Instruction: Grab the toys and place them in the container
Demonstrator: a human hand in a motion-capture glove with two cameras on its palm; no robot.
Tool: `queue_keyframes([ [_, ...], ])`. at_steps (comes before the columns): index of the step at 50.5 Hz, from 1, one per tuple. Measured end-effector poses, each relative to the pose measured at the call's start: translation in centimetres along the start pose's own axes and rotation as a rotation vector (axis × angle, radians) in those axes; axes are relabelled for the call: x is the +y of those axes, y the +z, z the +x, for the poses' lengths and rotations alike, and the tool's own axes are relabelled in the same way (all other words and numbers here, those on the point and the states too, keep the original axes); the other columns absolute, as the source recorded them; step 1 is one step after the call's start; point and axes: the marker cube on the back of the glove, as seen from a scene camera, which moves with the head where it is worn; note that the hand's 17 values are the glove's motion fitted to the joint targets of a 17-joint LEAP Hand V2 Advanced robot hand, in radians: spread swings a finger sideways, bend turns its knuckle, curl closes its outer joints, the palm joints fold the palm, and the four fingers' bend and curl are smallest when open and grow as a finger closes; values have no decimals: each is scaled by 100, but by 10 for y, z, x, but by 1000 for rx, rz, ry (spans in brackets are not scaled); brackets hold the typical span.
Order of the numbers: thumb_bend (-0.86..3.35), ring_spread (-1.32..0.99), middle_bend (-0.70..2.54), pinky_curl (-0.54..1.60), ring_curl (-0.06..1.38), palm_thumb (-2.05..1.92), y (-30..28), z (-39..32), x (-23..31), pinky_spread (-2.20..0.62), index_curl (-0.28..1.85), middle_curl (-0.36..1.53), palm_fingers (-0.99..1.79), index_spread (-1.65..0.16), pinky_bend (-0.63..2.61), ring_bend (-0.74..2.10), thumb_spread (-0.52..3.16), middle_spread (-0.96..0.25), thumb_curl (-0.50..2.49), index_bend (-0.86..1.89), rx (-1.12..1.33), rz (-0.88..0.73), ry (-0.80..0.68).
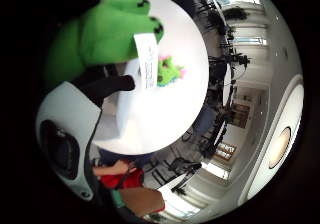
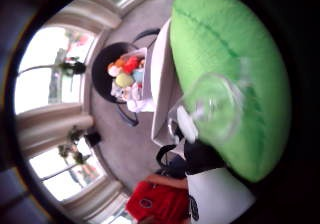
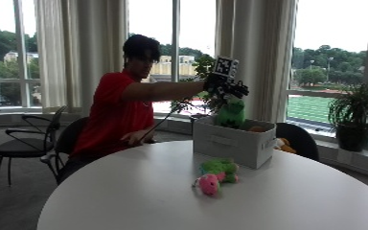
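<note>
One toy is in the air right now: the gloved right hand (image 3: 225, 86) holds a green plush toy (image 3: 231, 113) by its top, fingers curled round it, dangling it right over the open mouth of the white fabric container (image 3: 234, 141). This is the drop-off step, and it looks nearly done, with the plush's lower end already at or just inside the rim. The next move should only call for a short lowering and a release, keeping the toy inside the container's walls and not on the edge.

Inside the container, the thumb-side palm view shows a heap of colourful toys (image 2: 125, 74), so it may sit on top of that pile rather than sink in.

Another toy waits: a green and pink plush (image 3: 215, 174) lies on the round white table (image 3: 126, 196), just in front of the container on the side away from the window. I can't make out what animal it is. Open tabletop lies all round it, well in from the table's edge, so the reach after this one looks unobstructed.
</note>
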Motion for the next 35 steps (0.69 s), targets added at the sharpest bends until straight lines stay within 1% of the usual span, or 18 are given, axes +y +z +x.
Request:
queue_keyframes([
  [1, -8, -28, 16, 49, 44, 35, -1, -7, -3, -27, 57, 58, -2, -42, 138, 63, 81, -26, 92, -8, -15, -1, 88],
  [2, -9, -24, 12, 51, 44, 31, -3, -16, -8, -23, 53, 56, -20, -39, 146, 60, 86, -22, 87, -12, -34, 2, 180],
  [3, -8, -23, 12, 50, 42, 28, -4, -24, -11, -21, 49, 54, -22, -38, 149, 59, 89, -19, 85, -13, -51, 5, 258],
  [4, -5, -22, 15, 48, 41, 29, -6, -31, -14, -21, 46, 54, -11, -38, 148, 61, 93, -19, 85, -8, -65, 11, 325],
  [5, -7, -19, 11, 49, 38, 24, -7, -37, -17, -18, 42, 52, -24, -37, 153, 56, 95, -16, 81, -10, -76, 21, 393],
  [6, -10, -17, 10, 49, 36, 17, -7, -40, -17, -15, 39, 50, -28, -36, 155, 52, 96, -14, 78, -8, -82, 38, 464],
  [7, -9, -16, 11, 49, 36, 15, -7, -39, -15, -13, 37, 49, -28, -35, 156, 52, 98, -13, 75, -7, -82, 62, 531],
  [8, -12, -14, 11, 48, 34, 8, -5, -33, -10, -11, 36, 48, -30, -35, 155, 47, 98, -11, 72, -1, -77, 88, 585],
  [10, -11, -12, 9, 47, 33, -1, 2, -16, 4, -9, 36, 45, -26, -35, 154, 44, 99, -8, 68, 8, -68, 122, 651],
  [15, -10, -9, 14, 45, 31, -9, 23, 16, 29, -4, 33, 42, -15, -36, 146, 42, 102, -7, 58, 13, -83, 101, 710],
  [21, -9, -7, 14, 41, 31, -10, 54, 47, 56, 0, 31, 39, -14, -36, 140, 40, 106, -5, 49, 13, -134, 70, 752],
  [27, -8, -8, 16, 38, 30, -11, 88, 84, 83, 2, 30, 37, -14, -36, 130, 38, 110, -6, 42, 15, -176, -15, 826],
  [35, -8, -9, 15, 33, 29, -11, 115, 91, 95, 5, 30, 35, -15, -37, 117, 32, 115, -8, 34, 16, -177, -28, 877],
])
